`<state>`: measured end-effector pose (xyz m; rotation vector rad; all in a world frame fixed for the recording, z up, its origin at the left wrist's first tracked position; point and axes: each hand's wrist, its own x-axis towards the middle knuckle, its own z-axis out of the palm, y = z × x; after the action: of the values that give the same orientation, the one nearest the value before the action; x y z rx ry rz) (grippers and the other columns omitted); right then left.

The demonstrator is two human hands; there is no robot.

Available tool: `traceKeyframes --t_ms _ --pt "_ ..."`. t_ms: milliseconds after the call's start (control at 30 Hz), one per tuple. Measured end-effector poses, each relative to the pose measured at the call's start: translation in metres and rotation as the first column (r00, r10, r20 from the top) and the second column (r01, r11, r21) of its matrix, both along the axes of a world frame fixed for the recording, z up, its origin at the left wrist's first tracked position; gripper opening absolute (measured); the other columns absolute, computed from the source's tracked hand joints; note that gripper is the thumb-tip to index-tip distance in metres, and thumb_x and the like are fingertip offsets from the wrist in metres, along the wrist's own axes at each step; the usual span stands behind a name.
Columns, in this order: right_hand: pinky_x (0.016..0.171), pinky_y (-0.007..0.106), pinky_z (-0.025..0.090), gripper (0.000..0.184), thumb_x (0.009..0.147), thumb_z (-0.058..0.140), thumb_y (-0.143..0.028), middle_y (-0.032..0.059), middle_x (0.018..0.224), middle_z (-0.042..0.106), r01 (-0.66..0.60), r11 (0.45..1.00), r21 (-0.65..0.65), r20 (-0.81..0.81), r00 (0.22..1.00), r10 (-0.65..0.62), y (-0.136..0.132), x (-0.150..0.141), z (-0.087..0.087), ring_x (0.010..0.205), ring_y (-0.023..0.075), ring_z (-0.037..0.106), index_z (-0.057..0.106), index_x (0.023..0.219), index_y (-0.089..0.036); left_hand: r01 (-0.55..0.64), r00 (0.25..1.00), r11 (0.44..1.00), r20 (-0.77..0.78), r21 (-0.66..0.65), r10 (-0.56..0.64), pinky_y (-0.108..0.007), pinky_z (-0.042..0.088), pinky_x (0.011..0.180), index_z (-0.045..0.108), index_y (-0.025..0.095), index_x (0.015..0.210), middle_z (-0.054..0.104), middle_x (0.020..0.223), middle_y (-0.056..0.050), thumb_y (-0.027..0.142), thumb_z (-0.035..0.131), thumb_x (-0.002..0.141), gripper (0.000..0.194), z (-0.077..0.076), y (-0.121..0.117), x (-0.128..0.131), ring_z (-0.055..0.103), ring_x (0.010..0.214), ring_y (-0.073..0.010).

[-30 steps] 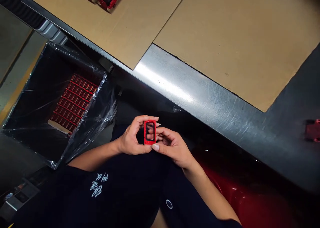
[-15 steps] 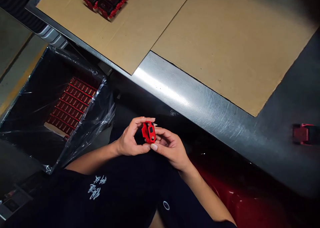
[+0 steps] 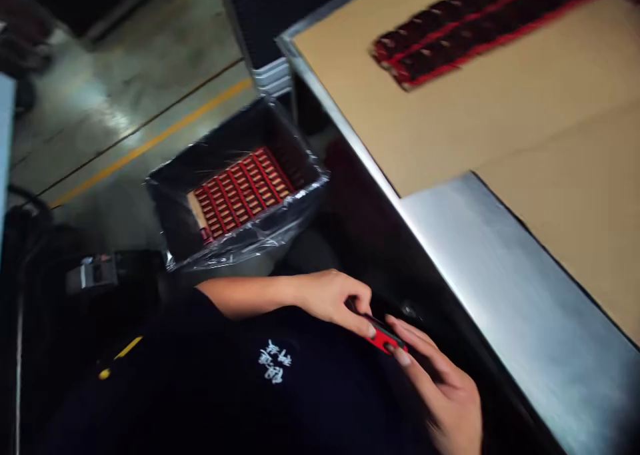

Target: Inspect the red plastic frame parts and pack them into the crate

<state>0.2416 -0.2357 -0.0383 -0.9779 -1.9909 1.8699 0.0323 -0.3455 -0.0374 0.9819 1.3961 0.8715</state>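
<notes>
A small red and black part [image 3: 384, 340] is held low in front of my torso, close to the table's edge. My left hand [image 3: 336, 300] pinches its left end between thumb and curled fingers. At the other end, the thumb and fingers of my right hand [image 3: 443, 378] close around it. The part lies nearly flat and slanted, with a red side facing up toward me. Motion blurs its details, and fingers cover both its ends.
A plastic-lined bin [image 3: 300, 195] on the left holds rows of similar red and black parts [image 3: 240, 192]. More such parts [image 3: 450, 38] stand in rows on cardboard [image 3: 500, 122] over a metal table [image 3: 465, 242]. A yellow line [image 3: 165, 138] crosses the floor.
My view has swung left, bringing the bin and floor further into sight. The part has been turned from upright to nearly flat, with both hands still on it.
</notes>
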Motion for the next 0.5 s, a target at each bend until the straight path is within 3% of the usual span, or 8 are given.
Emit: traceKeyframes --t_ms 100,167,233,300,367,400,433,500 --pt "0.091 0.024 0.061 0.018 0.082 0.078 -0.037 0.0061 0.105 0.080 -0.163 0.983 0.084 0.015 0.987 0.162 0.002 -0.020 -0.002 0.101 0.0244 0.077 0.083 0.097 -0.029 0.222 0.974 0.971 0.056 -0.090 -0.218 -0.025 0.047 0.070 0.063 0.020 0.089 0.068 0.083 0.004 0.039 0.082 0.075 0.031 -0.002 -0.006 -0.024 0.062 0.074 -0.0127" --pt "0.090 0.022 0.060 0.026 0.080 0.079 -0.038 0.0059 0.111 0.079 -0.220 0.972 0.081 0.032 0.975 0.218 -0.001 -0.033 0.000 0.102 0.0238 0.077 0.082 0.104 -0.029 0.238 0.964 0.969 0.135 -0.066 -0.228 -0.027 0.050 0.076 0.065 0.019 0.099 0.070 0.087 0.003 0.032 0.082 0.076 0.032 0.000 -0.022 -0.048 0.066 0.080 -0.0144" --pt "0.088 0.021 0.061 0.037 0.080 0.079 -0.041 0.0063 0.121 0.076 -0.219 0.975 0.029 0.066 0.974 0.217 -0.003 -0.042 0.001 0.100 0.0231 0.077 0.078 0.115 -0.029 0.124 0.978 0.991 0.173 -0.050 -0.114 -0.028 0.053 0.078 0.062 0.018 0.121 0.072 0.095 -0.001 0.029 0.077 0.081 0.044 0.003 -0.050 -0.084 0.068 0.084 -0.0162" --pt "0.086 0.020 0.061 0.043 0.080 0.079 -0.045 0.0075 0.122 0.076 -0.186 0.982 -0.043 0.118 0.975 0.189 -0.003 -0.046 -0.001 0.098 0.0227 0.077 0.076 0.119 -0.027 -0.223 0.974 0.973 0.020 -0.063 0.224 -0.028 0.054 0.079 0.048 0.021 0.144 0.073 0.105 -0.004 0.027 0.071 0.087 0.062 0.004 -0.090 -0.134 0.069 0.089 -0.0165" --pt "0.088 0.019 0.059 0.044 0.079 0.079 -0.050 0.0087 0.117 0.077 -0.119 0.988 -0.103 0.184 0.973 0.136 0.000 -0.046 -0.005 0.099 0.0231 0.077 0.078 0.114 -0.023 -0.654 0.737 0.741 -0.354 -0.154 0.576 -0.026 0.055 0.079 0.038 0.027 0.153 0.072 0.110 -0.003 0.022 0.063 0.092 0.066 -0.002 -0.135 -0.188 0.069 0.091 -0.0147" --pt "0.089 0.018 0.058 0.046 0.078 0.079 -0.052 0.0092 0.114 0.078 -0.082 0.988 -0.128 0.220 0.969 0.109 0.001 -0.047 -0.007 0.100 0.0235 0.077 0.078 0.112 -0.022 -0.800 0.572 0.561 -0.553 -0.212 0.606 -0.025 0.056 0.081 0.035 0.031 0.154 0.071 0.114 -0.001 0.024 0.059 0.097 0.063 -0.008 -0.158 -0.213 0.069 0.093 -0.0135" --pt "0.091 0.018 0.058 0.048 0.076 0.080 -0.055 0.0096 0.113 0.078 -0.049 0.987 -0.152 0.256 0.963 0.088 0.002 -0.047 -0.010 0.102 0.0240 0.076 0.079 0.110 -0.021 -0.856 0.495 0.455 -0.641 -0.246 0.586 -0.028 0.057 0.084 0.033 0.028 0.155 0.069 0.120 -0.004 0.023 0.054 0.099 0.060 -0.015 -0.178 -0.235 0.068 0.096 -0.0150" --pt "0.093 0.018 0.056 0.055 0.072 0.081 -0.061 0.0101 0.111 0.079 -0.004 0.982 -0.188 0.322 0.944 0.066 0.002 -0.050 -0.014 0.105 0.0251 0.075 0.079 0.108 -0.019 -0.897 0.435 0.323 -0.735 -0.303 0.521 -0.036 0.059 0.085 0.044 0.019 0.147 0.067 0.123 -0.010 0.028 0.057 0.099 0.050 -0.031 -0.213 -0.264 0.068 0.099 -0.0196"
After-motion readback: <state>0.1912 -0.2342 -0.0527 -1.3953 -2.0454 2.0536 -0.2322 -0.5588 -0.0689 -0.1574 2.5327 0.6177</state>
